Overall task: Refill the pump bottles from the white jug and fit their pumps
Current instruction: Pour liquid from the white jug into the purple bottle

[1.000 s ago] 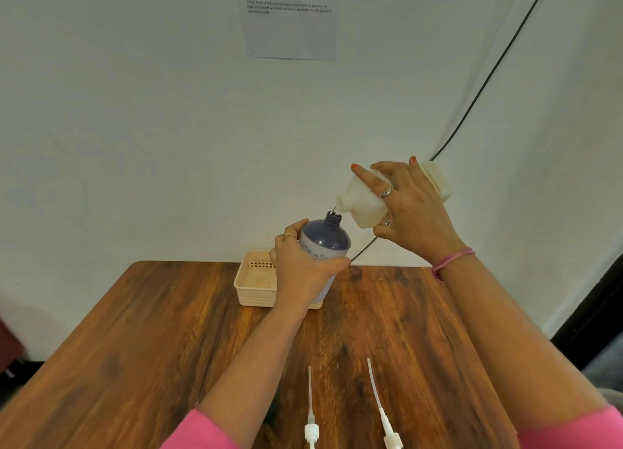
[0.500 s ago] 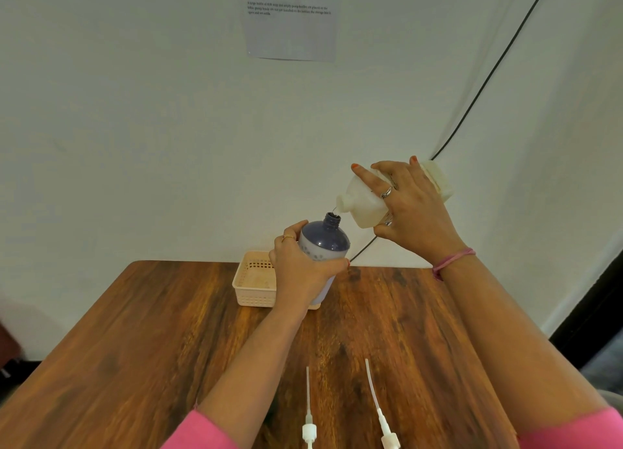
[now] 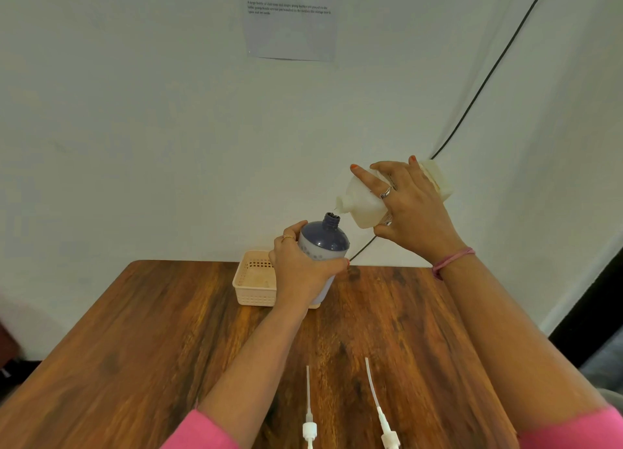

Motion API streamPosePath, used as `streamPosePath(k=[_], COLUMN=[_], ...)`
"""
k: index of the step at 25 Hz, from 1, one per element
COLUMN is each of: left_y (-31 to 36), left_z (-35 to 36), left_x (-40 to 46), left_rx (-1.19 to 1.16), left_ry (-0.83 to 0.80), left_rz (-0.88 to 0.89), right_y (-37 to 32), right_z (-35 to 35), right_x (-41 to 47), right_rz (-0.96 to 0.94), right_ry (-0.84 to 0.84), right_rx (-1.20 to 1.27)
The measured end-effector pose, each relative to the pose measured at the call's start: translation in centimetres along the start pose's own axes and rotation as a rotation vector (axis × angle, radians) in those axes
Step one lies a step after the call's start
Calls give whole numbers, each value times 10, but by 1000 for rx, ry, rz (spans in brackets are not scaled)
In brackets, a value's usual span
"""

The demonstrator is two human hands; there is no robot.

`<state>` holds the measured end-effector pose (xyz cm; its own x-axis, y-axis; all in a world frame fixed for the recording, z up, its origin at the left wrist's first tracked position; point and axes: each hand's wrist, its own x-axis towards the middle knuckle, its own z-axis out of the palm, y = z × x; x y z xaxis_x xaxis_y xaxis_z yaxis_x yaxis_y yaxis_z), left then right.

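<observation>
My left hand [image 3: 300,270] grips a dark blue pump bottle [image 3: 325,243] with a pale lower body, held above the table with its open neck tilted slightly right. My right hand [image 3: 411,212] holds the white jug [image 3: 367,202] tipped down to the left, its spout just above and right of the bottle's neck. A thin drip hangs at the spout. Two white pumps lie on the table near me, one pump [image 3: 308,411] to the left and the other pump [image 3: 379,408] to the right, their dip tubes pointing away.
A cream slotted basket [image 3: 253,280] sits on the wooden table [image 3: 151,347] behind my left hand, near the far edge. A black cable [image 3: 488,74] runs down the white wall. A printed sheet [image 3: 290,17] hangs on the wall above.
The jug's spout has lifted a little off the bottle's neck, and the pour has thinned to a drip. Both hands keep their hold.
</observation>
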<state>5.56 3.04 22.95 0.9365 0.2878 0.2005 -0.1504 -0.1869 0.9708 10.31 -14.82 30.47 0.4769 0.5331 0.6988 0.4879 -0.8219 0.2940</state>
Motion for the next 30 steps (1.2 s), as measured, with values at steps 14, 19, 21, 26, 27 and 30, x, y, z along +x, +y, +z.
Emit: streamPosePath(k=[14,19,21,26,27,30], left_y=[-3,-4,-4,-7,-7,-11], left_z=[1,4,7,12,14,18], left_x=[1,1,1,-1,-3,-8], left_rx=[25,7,-1,-59,-63,-89], left_ry=[7,0,-3,-33,-42,-72], left_rz=[20,18,28,34,34,11], right_y=[0,-3,-4,-6,-6,-7], right_z=[5,11,14,20,20,22], right_x=[-2,-11,-16,-32,-37,-54], right_rz=[14,124,174,340,388,545], right_ry=[-13,-45,-54,-85,-92,-104], right_rx=[13,155,224,412,463,624])
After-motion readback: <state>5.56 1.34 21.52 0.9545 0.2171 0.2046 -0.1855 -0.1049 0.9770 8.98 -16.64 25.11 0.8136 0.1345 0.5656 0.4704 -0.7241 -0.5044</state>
